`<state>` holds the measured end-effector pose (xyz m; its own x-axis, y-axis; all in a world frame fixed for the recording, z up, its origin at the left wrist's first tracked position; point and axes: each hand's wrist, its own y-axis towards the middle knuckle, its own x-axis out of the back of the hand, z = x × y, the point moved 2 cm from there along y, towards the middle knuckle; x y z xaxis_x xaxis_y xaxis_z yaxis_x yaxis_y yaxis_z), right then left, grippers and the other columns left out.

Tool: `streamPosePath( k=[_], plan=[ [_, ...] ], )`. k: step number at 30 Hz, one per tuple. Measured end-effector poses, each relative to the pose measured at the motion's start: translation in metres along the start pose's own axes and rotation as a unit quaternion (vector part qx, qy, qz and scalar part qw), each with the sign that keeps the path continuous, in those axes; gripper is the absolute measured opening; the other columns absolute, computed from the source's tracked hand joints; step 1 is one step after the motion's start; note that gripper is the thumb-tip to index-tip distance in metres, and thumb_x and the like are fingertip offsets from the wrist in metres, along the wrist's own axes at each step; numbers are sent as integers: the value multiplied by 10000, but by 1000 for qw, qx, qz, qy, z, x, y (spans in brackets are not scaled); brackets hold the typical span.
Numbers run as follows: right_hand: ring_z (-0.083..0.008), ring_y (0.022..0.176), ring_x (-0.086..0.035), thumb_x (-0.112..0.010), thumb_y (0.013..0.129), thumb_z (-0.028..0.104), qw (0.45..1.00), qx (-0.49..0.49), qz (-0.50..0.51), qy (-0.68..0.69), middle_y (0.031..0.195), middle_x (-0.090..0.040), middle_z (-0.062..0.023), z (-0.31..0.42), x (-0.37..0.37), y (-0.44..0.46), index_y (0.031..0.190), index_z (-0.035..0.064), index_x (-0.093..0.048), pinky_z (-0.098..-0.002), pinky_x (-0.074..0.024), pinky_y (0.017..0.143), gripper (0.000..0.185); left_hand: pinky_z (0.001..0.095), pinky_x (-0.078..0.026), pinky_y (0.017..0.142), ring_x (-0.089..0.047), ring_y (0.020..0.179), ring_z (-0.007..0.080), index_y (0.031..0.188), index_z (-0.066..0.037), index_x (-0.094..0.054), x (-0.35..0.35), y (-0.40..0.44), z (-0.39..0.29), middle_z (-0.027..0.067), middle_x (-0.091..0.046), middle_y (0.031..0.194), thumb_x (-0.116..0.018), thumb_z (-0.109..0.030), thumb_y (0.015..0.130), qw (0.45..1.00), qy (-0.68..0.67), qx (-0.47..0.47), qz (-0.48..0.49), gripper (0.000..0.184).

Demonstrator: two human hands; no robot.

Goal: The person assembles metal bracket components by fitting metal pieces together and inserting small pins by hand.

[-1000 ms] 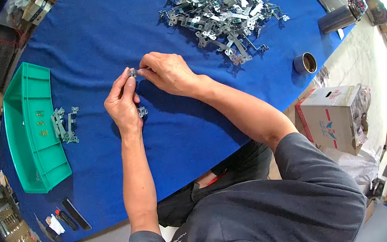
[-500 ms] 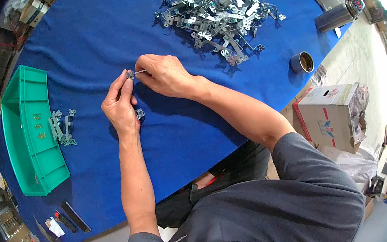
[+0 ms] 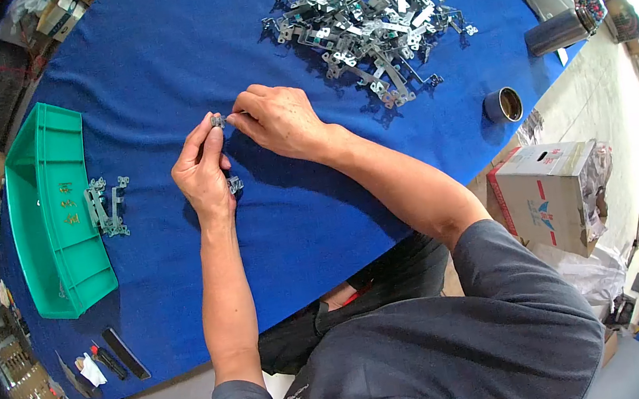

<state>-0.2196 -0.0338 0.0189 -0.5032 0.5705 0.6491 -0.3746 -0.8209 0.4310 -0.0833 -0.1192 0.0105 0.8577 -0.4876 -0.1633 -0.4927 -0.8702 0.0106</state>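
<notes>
My left hand [image 3: 203, 170] is closed around a small metal bracket [image 3: 218, 122]. One end of it shows between thumb and fingertip, and the other end [image 3: 235, 184] pokes out beside the palm. My right hand [image 3: 278, 121] is closed in a pinch at the bracket's upper end. A thin rod-like piece is between its fingertips, mostly hidden now, its kind unclear. Left of my left hand, several similar metal brackets [image 3: 107, 209] lie on the blue cloth, against a green plastic bin [image 3: 86, 264]. Small brass-coloured parts [image 3: 69, 205] sit in the bin.
A large heap of metal brackets [image 3: 369, 22] covers the table's far side. At right stand a metal flask [image 3: 558, 32] and an open round cup [image 3: 503, 105]. A cardboard box [image 3: 543, 200] is beside the table. A black-handled tool [image 3: 108, 362] lies at lower left.
My right fingertips have come closer to the bracket's end, and less of the thin rod shows between them. My left hand keeps its grip. The whole view has shifted slightly.
</notes>
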Motion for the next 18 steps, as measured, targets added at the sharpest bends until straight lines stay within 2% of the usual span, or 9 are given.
streamPosePath(
  k=[5,7,12,14,18],
  plan=[
    [-319,694,-645,-667,899,193,999,27,-31,29,779,-628,-125,0,0,1,890,36,-628,-427,-499,603,162,169,-415,500,-521,577,34,1159,16,-694,0,1,0,97,-736,1033,-697,-37,905,1000,-2,-2,2,260],
    [-319,695,-644,-672,894,184,999,17,-23,35,784,-623,-125,1,0,1,888,34,-625,-425,-497,603,158,166,-413,486,-529,585,33,1125,16,-710,0,0,-2,92,-733,1013,-693,6,892,1000,-9,7,-4,234],
    [-331,701,-639,-674,889,183,1000,12,-13,16,794,-622,-129,-2,-2,0,890,36,-624,-425,-496,604,156,168,-414,485,-525,579,34,1124,17,-710,0,2,-1,96,-733,995,-688,13,891,1000,-13,3,-6,233],
    [-332,707,-635,-679,885,174,997,37,-47,39,795,-620,-129,-2,-2,1,893,41,-624,-425,-497,607,144,166,-418,488,-521,575,33,1116,21,-711,-2,1,-2,90,-732,975,-684,18,891,1000,-27,12,-6,226],
    [-303,683,-619,-680,879,146,998,35,-38,47,789,-606,-117,1,0,1,902,44,-616,-403,-488,593,122,158,-417,486,-521,573,30,1099,31,-708,-1,1,-4,73,-722,930,-682,12,894,999,-38,16,0,207]
  ],
)
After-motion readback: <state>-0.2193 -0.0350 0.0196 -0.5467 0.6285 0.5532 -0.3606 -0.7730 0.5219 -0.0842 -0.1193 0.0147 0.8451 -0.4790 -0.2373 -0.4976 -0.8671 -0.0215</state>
